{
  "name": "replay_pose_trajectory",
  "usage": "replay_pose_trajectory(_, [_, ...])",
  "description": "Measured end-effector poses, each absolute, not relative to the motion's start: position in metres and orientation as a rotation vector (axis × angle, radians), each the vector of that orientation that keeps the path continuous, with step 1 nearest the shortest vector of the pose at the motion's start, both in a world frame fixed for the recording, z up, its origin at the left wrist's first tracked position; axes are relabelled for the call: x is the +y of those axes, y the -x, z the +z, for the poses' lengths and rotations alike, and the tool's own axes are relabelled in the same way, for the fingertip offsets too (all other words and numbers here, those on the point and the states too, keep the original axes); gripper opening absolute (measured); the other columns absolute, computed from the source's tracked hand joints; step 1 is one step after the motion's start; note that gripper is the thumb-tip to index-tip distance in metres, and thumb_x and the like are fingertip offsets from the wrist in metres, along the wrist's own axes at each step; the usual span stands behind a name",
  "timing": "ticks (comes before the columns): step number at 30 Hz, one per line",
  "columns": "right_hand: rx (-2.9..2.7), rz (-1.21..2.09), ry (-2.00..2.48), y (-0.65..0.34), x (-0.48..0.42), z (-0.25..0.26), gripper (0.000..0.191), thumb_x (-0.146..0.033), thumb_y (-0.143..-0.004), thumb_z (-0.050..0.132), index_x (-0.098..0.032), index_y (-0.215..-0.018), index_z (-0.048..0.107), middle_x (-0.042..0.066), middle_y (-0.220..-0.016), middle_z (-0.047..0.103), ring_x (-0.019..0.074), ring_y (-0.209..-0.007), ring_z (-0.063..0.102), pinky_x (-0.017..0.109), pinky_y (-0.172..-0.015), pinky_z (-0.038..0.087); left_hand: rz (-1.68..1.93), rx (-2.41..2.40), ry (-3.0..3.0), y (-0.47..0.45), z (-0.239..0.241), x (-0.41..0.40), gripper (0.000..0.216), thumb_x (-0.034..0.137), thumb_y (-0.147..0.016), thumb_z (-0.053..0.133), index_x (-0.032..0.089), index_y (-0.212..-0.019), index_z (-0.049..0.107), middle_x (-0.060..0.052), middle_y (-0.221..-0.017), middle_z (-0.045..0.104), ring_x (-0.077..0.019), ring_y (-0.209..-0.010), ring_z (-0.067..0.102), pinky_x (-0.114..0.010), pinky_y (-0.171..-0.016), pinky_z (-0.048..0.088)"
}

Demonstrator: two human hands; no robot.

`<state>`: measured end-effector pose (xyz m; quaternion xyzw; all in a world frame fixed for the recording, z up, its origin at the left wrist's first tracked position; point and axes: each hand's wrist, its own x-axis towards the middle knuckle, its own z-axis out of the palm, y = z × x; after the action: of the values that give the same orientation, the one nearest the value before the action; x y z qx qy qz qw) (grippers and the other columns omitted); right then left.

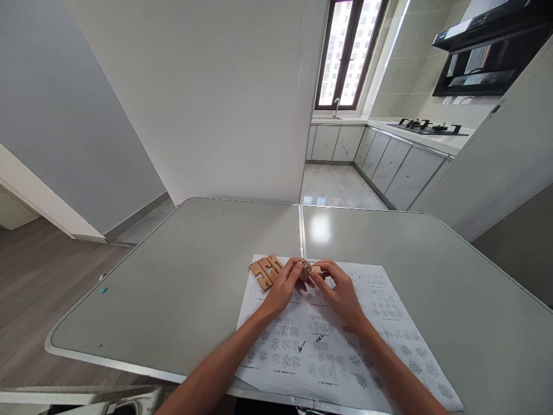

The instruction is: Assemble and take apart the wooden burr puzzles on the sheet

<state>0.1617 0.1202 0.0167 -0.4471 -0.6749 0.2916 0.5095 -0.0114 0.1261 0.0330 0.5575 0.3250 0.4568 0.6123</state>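
Both my hands meet over a printed instruction sheet [328, 340] on the grey table [181, 288]. My left hand [286, 285] and my right hand [339, 288] are each closed on small notched wooden puzzle pieces [309, 270], held together between the fingertips just above the paper. Two or three more flat notched wooden pieces [266, 270] lie side by side on the sheet's far left corner, just left of my left hand. My fingers hide how the held pieces join.
A seam [301, 230] runs down the table's middle. A small teal speck [102, 290] lies near the left edge. A white wall stands behind the table, and a kitchen with counter, hob [425, 127] and window opens at the back right.
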Motion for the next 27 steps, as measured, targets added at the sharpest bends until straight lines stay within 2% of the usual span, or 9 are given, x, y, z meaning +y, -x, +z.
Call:
replay_pose_trajectory(7, [-1.616,0.738,1.071,-0.1630,0.1209,0.0162,0.028,-0.049,-0.101,0.060,-0.024,-0.096,0.072,0.006,-0.095,0.073,0.0231,-0.085,0.066,0.036,-0.078,0.054,1.046,0.752,-1.302,0.0098,0.0331,0.1263,0.051,0.066,-0.101,0.048,0.017,-0.110,0.059,-0.004,-0.082,0.066,-0.0195,-0.076,0.065,-0.030,-0.070,0.051])
replay_pose_trajectory(13, [-1.612,0.717,1.078,-0.1626,0.1188,0.0195,0.024,-0.045,-0.100,0.063,-0.024,-0.094,0.073,0.005,-0.095,0.072,0.0219,-0.083,0.064,0.035,-0.075,0.052,1.064,0.777,-1.312,0.0099,0.0315,0.1258,0.047,0.063,-0.102,0.048,0.019,-0.114,0.057,-0.001,-0.078,0.064,-0.0178,-0.072,0.064,-0.030,-0.068,0.052])
replay_pose_trajectory(18, [-1.628,0.660,1.061,-0.1624,0.1172,0.0213,0.020,-0.044,-0.097,0.069,-0.025,-0.091,0.072,0.004,-0.089,0.070,0.0203,-0.075,0.059,0.034,-0.070,0.051,1.069,0.841,-1.291,0.0109,0.0283,0.1275,0.049,0.066,-0.099,0.051,0.020,-0.114,0.057,0.000,-0.081,0.061,-0.0154,-0.066,0.064,-0.025,-0.055,0.049])
replay_pose_trajectory(27, [-1.561,0.719,1.123,-0.1593,0.1132,0.0222,0.033,-0.047,-0.092,0.071,-0.024,-0.074,0.059,0.000,-0.070,0.062,0.0165,-0.062,0.051,0.030,-0.060,0.046,1.064,0.911,-1.295,0.0097,0.0273,0.1280,0.052,0.070,-0.097,0.051,0.021,-0.112,0.057,0.004,-0.068,0.058,-0.0129,-0.053,0.059,-0.022,-0.046,0.044])
